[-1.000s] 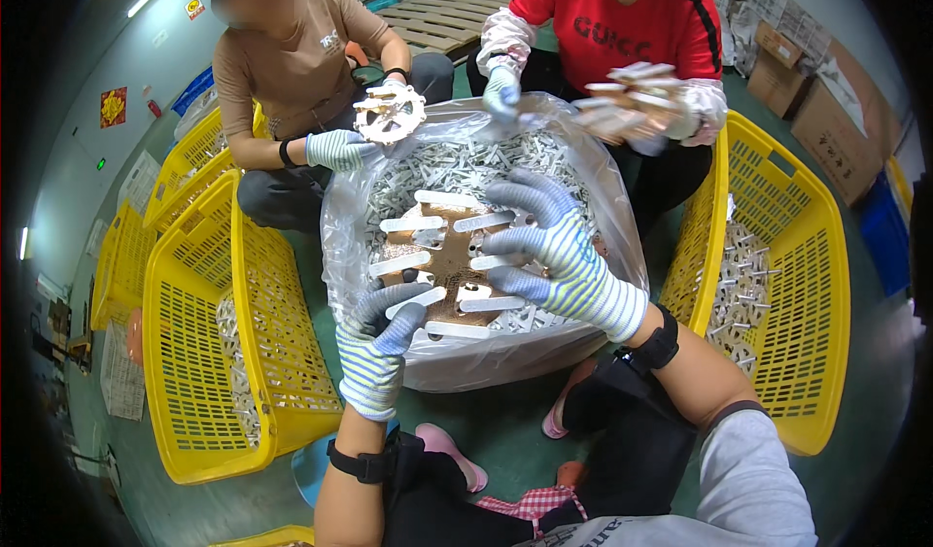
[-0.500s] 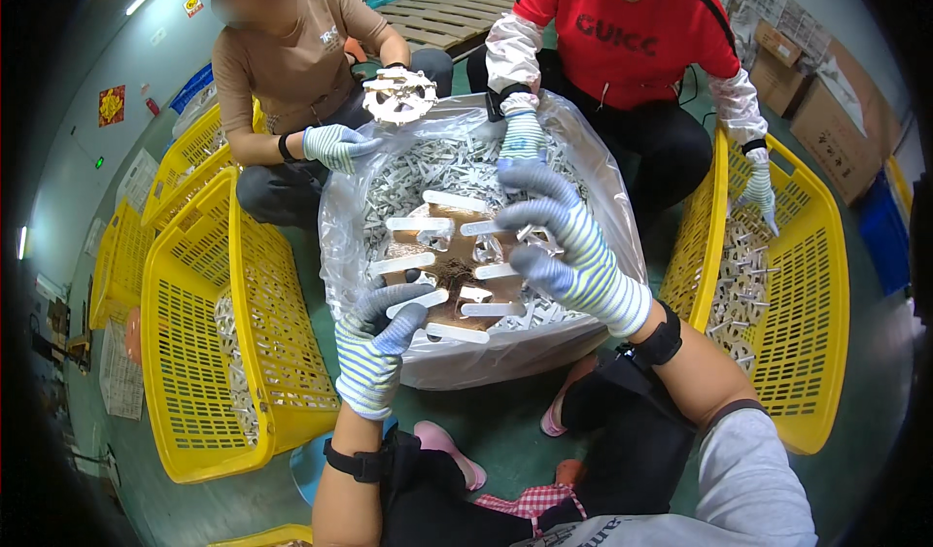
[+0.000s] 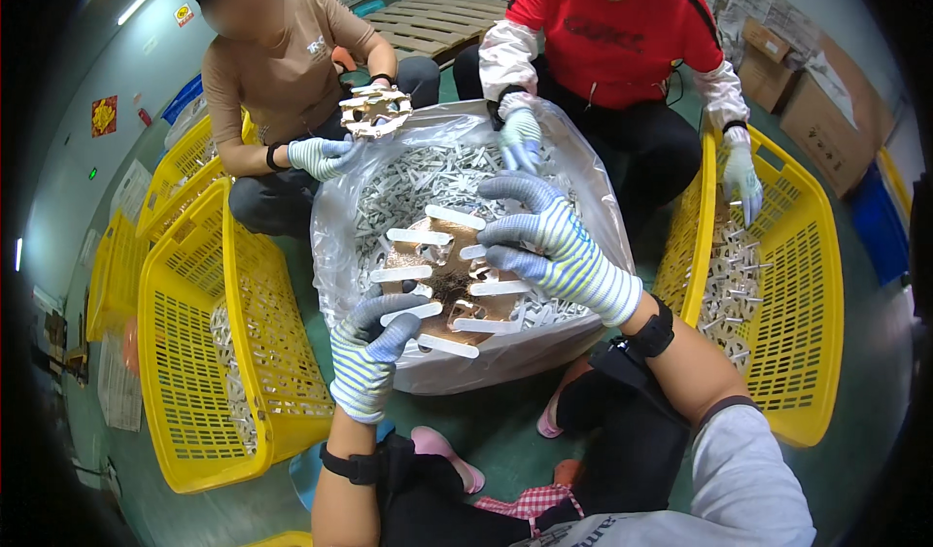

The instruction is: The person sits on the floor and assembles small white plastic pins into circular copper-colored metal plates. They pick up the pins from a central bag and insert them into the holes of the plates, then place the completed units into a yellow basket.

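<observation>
Over the lined box, my left hand (image 3: 367,348) in a striped glove pinches the lower left of a copper-coloured plate (image 3: 449,285). Flat pale grey strips (image 3: 454,218) sit around the plate's rim, sticking outward, and the plate has cut-outs. My right hand (image 3: 562,248), gloved too, is at its right side, thumb and fingers closed about the end of one strip (image 3: 473,252). The fingers partly cover that strip. Below the plate, the box holds a heap of loose grey strips (image 3: 428,173).
Clear plastic (image 3: 335,246) lines the box. Yellow crates (image 3: 199,377) with metal parts stand at left, another yellow crate (image 3: 807,304) at right. Across the box, one person holds a similar plate (image 3: 376,112); another person's gloved hands (image 3: 522,139) reach into the box and right crate.
The plate in my hands has turned slightly, its strips now slanting down to the right. My right fingers have closed in on a strip. The left co-worker's plate has tilted and lowered.
</observation>
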Available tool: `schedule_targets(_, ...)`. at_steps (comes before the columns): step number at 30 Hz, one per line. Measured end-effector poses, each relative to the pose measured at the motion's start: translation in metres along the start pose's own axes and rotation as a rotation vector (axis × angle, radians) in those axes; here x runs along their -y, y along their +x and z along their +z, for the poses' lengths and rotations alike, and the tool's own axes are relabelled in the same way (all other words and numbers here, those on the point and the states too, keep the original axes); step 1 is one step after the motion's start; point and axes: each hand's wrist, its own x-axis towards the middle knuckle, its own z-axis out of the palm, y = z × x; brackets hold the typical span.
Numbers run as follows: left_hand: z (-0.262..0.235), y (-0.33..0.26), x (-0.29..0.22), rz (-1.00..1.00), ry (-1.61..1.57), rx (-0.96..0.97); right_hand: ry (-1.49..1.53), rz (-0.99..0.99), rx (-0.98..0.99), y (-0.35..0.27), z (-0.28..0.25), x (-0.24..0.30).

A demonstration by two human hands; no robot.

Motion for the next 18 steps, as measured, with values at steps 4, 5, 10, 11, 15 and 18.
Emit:
schedule_targets(4,-0.003,0.005,0.004,0.048,0.044,-0.023,0.238,0.106,-0.024,0.001,-0.006,0.009)
schedule_targets(5,0.002,0.008,0.006,0.061,0.056,-0.008,0.364,0.193,-0.076,-0.007,-0.013,0.012)
schedule_targets(10,-0.014,0.011,0.027,0.003,-0.410,0.070,0.400,0.191,-0.107,-0.013,-0.021,0.006)
schedule_targets(11,-0.019,0.010,0.033,-0.029,-0.517,0.070,0.315,0.103,-0.055,-0.014,-0.017,0.013)
schedule_targets(15,-0.028,-0.004,0.073,0.092,-0.171,0.044,0.128,-0.146,0.190,-0.046,-0.016,0.051)
schedule_targets(18,-0.020,-0.023,0.082,-0.049,-0.245,0.167,0.817,0.339,0.249,-0.075,-0.066,0.116)
